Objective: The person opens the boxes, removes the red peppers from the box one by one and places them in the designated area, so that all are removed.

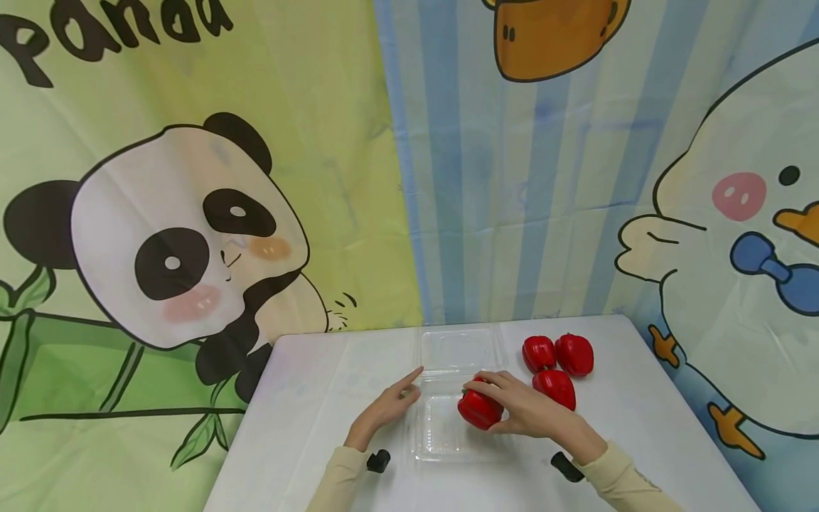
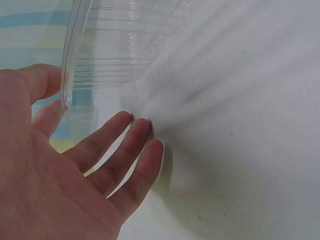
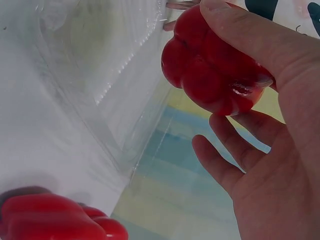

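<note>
A glossy red bell pepper [image 1: 480, 407] is gripped between the thumb and fingers of my right hand [image 1: 527, 407], above the base of a clear plastic clamshell box [image 1: 441, 455]. In the right wrist view, the lobed end of this bell pepper [image 3: 205, 75] faces the camera, and two fingers stand away from it. My left hand [image 1: 387, 407] is at the left side of the box, its fingers extended. The left wrist view has the thumb and index finger touching the clear rim [image 2: 66, 75], while the other fingers are spread near the white surface.
Three more red bell peppers stand grouped to the right of the box, one of them a front pepper [image 1: 554, 388]. The box's lid [image 1: 457, 348] lies folded back toward the wall. A printed cloth [image 1: 345, 178] hangs behind the white table [image 1: 307, 427].
</note>
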A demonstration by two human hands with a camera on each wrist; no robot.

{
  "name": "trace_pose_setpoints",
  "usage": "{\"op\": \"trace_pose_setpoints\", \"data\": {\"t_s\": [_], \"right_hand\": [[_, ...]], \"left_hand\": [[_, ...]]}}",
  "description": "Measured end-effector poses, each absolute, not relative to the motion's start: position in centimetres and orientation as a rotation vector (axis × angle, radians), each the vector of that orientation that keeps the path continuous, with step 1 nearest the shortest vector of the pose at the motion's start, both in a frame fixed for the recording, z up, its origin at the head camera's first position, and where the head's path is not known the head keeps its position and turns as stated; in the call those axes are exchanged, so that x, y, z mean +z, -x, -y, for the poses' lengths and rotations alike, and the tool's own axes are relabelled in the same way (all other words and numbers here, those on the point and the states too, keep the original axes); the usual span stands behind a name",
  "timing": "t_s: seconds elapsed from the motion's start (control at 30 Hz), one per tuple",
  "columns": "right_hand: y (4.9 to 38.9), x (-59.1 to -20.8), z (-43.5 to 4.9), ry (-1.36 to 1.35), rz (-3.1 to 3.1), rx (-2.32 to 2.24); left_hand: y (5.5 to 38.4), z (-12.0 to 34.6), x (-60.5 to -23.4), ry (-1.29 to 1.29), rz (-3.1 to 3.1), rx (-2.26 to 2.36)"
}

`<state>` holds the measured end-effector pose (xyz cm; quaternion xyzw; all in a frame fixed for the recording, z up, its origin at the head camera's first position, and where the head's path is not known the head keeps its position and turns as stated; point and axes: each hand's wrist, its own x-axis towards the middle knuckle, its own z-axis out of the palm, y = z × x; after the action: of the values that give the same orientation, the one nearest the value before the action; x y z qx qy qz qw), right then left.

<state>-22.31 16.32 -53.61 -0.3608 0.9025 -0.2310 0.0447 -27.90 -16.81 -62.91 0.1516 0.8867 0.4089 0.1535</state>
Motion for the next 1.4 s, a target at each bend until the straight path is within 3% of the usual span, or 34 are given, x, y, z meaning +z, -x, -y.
{"op": "trace_pose_setpoints", "data": {"t_s": [1.4], "right_hand": [[21.4, -53.4, -20.5, 0.947, -2.854, -0.791]], "left_hand": [[28.1, 16.7, -63.1, -0.408, -2.543, 1.173]]}}
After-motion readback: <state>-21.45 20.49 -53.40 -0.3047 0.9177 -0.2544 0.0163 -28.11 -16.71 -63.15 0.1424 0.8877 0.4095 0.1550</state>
